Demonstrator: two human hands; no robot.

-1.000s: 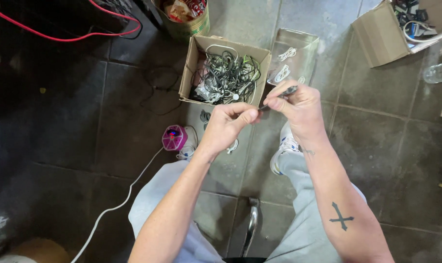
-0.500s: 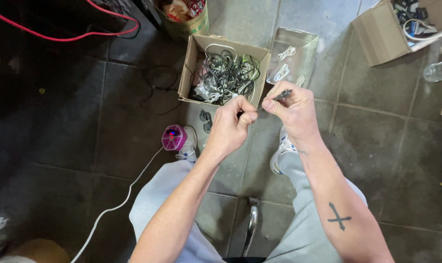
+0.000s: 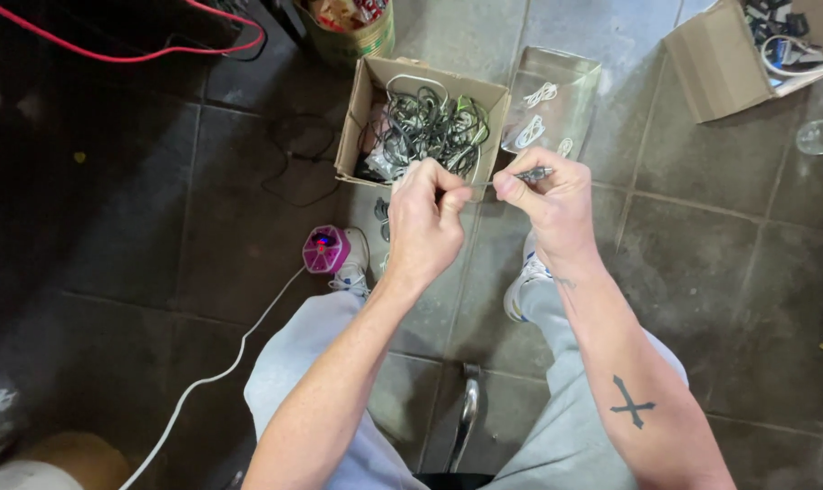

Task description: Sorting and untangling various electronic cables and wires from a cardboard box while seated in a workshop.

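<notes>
We stretch a thin cable (image 3: 484, 181) between both hands.
Left hand (image 3: 425, 222) and right hand (image 3: 548, 204) each pinch an end (taut for inspection, we judge), near the cable box (image 3: 362, 136).

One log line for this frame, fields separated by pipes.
left hand: pinching thin wire | right hand: holding slim dark tool | behind: open cardboard box of tangled cables | floor: pink round device

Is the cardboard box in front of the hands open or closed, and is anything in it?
Open. The cardboard box has its top flaps up, and a tangle of dark cables fills it to near the rim.
</notes>
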